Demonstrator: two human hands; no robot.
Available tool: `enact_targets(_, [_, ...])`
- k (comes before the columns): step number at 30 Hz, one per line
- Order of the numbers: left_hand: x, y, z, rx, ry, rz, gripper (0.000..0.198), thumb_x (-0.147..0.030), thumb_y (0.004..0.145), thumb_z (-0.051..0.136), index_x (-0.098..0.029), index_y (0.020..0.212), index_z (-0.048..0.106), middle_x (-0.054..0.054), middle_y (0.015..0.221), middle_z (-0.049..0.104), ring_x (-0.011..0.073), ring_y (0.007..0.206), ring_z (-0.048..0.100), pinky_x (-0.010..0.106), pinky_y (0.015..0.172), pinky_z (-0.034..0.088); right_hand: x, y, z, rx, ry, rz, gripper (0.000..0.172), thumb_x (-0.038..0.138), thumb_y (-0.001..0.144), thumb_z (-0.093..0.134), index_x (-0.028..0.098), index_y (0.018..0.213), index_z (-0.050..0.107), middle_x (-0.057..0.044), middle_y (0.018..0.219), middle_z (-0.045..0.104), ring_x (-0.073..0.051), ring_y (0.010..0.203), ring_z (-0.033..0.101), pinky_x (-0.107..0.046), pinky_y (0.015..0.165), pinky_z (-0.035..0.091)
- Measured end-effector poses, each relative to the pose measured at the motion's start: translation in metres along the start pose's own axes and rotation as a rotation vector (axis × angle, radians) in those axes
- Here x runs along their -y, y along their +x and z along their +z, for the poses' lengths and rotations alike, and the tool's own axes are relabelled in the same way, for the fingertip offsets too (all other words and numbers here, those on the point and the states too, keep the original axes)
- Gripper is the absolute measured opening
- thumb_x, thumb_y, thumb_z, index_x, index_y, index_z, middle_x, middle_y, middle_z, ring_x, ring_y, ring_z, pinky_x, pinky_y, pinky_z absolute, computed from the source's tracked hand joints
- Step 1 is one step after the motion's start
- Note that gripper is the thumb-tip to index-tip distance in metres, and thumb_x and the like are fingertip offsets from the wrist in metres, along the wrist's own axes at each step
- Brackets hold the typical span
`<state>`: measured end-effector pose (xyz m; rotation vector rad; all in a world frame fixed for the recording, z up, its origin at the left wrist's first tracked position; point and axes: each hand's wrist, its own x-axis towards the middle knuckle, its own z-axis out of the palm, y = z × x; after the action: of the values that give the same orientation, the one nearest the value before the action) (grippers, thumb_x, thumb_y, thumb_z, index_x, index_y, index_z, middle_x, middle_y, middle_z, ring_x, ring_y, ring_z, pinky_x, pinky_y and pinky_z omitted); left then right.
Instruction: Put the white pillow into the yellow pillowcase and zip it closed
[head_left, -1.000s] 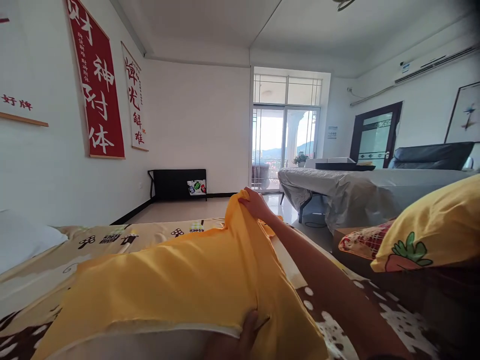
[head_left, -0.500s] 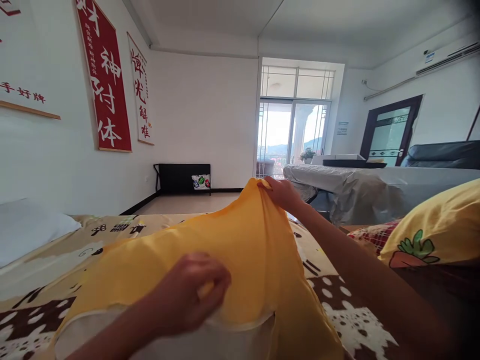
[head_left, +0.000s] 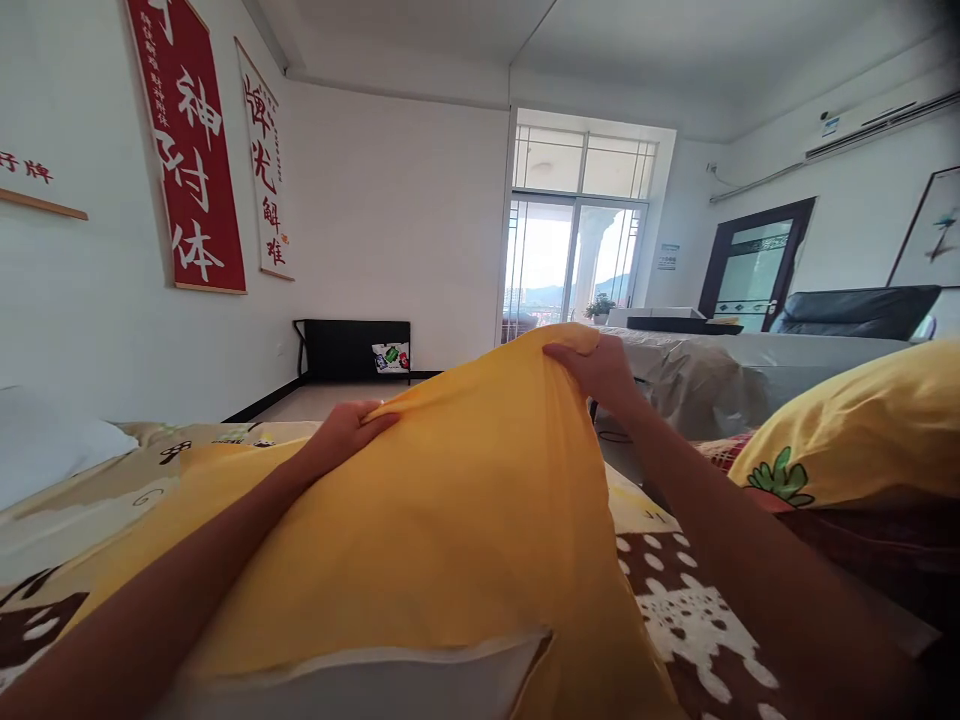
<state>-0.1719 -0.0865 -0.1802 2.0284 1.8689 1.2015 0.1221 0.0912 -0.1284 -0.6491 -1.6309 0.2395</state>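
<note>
A yellow cloth cover (head_left: 450,500) is stretched up across the middle of the view. At its raised right corner my right hand (head_left: 596,370) grips the fabric. Farther left along the same upper edge, my left hand (head_left: 349,430) pinches the cloth between thumb and fingers. White material (head_left: 390,690) shows in the cover's opening at the bottom, nearest to me. Beneath everything lies a patterned bedsheet (head_left: 701,610) in beige, brown and white.
A yellow pillow with a carrot print (head_left: 862,430) rests at the right. At the left edge is a white pillow (head_left: 52,445). Beyond the bed stand a plastic-covered table (head_left: 697,385) and a black folded item (head_left: 341,350) by the wall.
My left hand has moved up and forward from above the cover and taken hold of its upper edge. My right hand has lifted its corner slightly, up and rightward.
</note>
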Motion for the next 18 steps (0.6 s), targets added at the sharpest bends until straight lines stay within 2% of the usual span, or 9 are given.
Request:
enact_targets(2, [-0.025, 0.005, -0.022, -0.148, 0.061, 0.032, 0.043, -0.057, 0.081, 0.051, -0.019, 0.061, 0.043, -0.005, 0.058, 0.036, 0.0103, 0.056, 0.036, 0.023, 0.052, 0.028, 0.005, -0.008, 0.005, -0.025, 0.248, 0.108, 0.035, 0.049, 0.061, 0.073, 0.017, 0.072, 0.065, -0.004, 0.071, 0.066, -0.019, 0.065, 0.060, -0.031, 0.056, 0.047])
enact_targets(3, [-0.036, 0.009, -0.035, -0.223, 0.106, 0.045, 0.045, -0.056, 0.080, 0.053, -0.020, 0.058, 0.038, -0.005, 0.057, 0.032, 0.0097, 0.055, 0.032, 0.023, 0.051, 0.026, 0.009, -0.012, 0.007, 0.017, 0.332, 0.122, 0.035, 0.049, 0.062, 0.072, 0.017, 0.075, 0.066, -0.004, 0.074, 0.068, -0.020, 0.068, 0.061, -0.031, 0.057, 0.049])
enact_targets(5, [-0.055, 0.014, -0.056, -0.373, 0.275, 0.103, 0.049, -0.055, 0.076, 0.058, -0.020, 0.056, 0.031, -0.006, 0.054, 0.027, 0.0094, 0.054, 0.027, 0.023, 0.052, 0.024, 0.019, -0.017, 0.009, 0.194, 0.378, 0.079, 0.032, 0.048, 0.065, 0.072, 0.018, 0.075, 0.067, -0.004, 0.075, 0.068, -0.020, 0.071, 0.063, -0.031, 0.059, 0.050])
enact_targets(7, [-0.066, 0.015, -0.067, -0.414, 0.481, 0.140, 0.047, -0.058, 0.074, 0.059, -0.020, 0.058, 0.036, -0.006, 0.050, 0.029, 0.0101, 0.053, 0.029, 0.023, 0.054, 0.026, 0.026, -0.015, 0.007, 0.288, 0.348, -0.007, 0.029, 0.045, 0.065, 0.073, 0.018, 0.071, 0.066, -0.003, 0.073, 0.068, -0.021, 0.072, 0.063, -0.031, 0.060, 0.050])
enact_targets(8, [-0.067, 0.015, -0.069, -0.378, 0.565, 0.127, 0.046, -0.061, 0.073, 0.059, -0.021, 0.061, 0.039, -0.006, 0.049, 0.032, 0.0109, 0.053, 0.031, 0.024, 0.055, 0.026, 0.027, -0.011, 0.005, 0.245, 0.342, -0.041, 0.028, 0.044, 0.065, 0.074, 0.018, 0.071, 0.066, -0.003, 0.073, 0.067, -0.021, 0.073, 0.063, -0.031, 0.061, 0.051])
enact_targets(10, [-0.063, 0.012, -0.065, -0.253, 0.666, 0.060, 0.047, -0.068, 0.072, 0.055, -0.022, 0.067, 0.044, -0.005, 0.049, 0.040, 0.0141, 0.052, 0.039, 0.025, 0.054, 0.028, 0.026, 0.000, 0.000, 0.033, 0.355, -0.065, 0.027, 0.042, 0.067, 0.073, 0.017, 0.074, 0.066, -0.003, 0.076, 0.067, -0.021, 0.075, 0.063, -0.033, 0.064, 0.052])
enact_targets(12, [-0.051, 0.009, -0.056, -0.129, 0.659, -0.020, 0.048, -0.071, 0.072, 0.052, -0.023, 0.069, 0.047, -0.002, 0.053, 0.050, 0.0177, 0.054, 0.048, 0.026, 0.053, 0.031, 0.022, 0.008, -0.001, -0.092, 0.397, -0.039, 0.027, 0.041, 0.068, 0.073, 0.017, 0.078, 0.066, -0.004, 0.080, 0.067, -0.021, 0.078, 0.063, -0.035, 0.067, 0.053])
enact_targets(16, [-0.023, 0.006, -0.047, 0.060, 0.530, -0.126, 0.050, -0.072, 0.072, 0.052, -0.022, 0.069, 0.051, 0.000, 0.062, 0.059, 0.0192, 0.060, 0.056, 0.026, 0.052, 0.035, 0.021, 0.006, 0.005, 0.056, 0.494, 0.073, 0.031, 0.042, 0.062, 0.076, 0.016, 0.077, 0.066, -0.004, 0.079, 0.068, -0.021, 0.075, 0.064, -0.034, 0.063, 0.054])
enact_targets(18, [-0.024, 0.008, -0.047, 0.147, 0.466, -0.139, 0.047, -0.069, 0.073, 0.053, -0.022, 0.077, 0.057, -0.001, 0.066, 0.060, 0.0187, 0.061, 0.057, 0.026, 0.052, 0.036, 0.024, 0.004, 0.008, 0.110, 0.522, 0.107, 0.033, 0.042, 0.059, 0.078, 0.015, 0.075, 0.067, -0.005, 0.077, 0.068, -0.020, 0.072, 0.064, -0.033, 0.061, 0.054])
